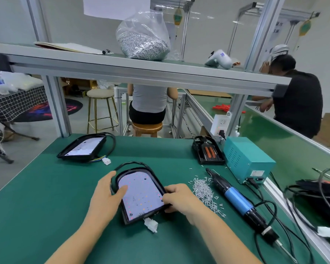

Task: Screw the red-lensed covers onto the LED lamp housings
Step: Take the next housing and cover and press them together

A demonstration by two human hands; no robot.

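A black LED lamp housing (141,193) with a white LED board lies on the green mat in front of me. My left hand (107,197) grips its left edge, thumb lying on the board. My right hand (179,199) holds its right edge with curled fingers. A white connector (151,224) hangs from the housing's near end. A second housing (84,147) sits at the far left with its cable. A black cover with red inserts (209,152) lies at the far right. Several loose screws (204,191) are piled beside an electric screwdriver (238,201).
A teal power box (246,159) stands right of the screws. Black cables and parts (320,189) lie at the right edge. A bag of screws (143,37) sits on the upper shelf. Two people work at benches beyond.
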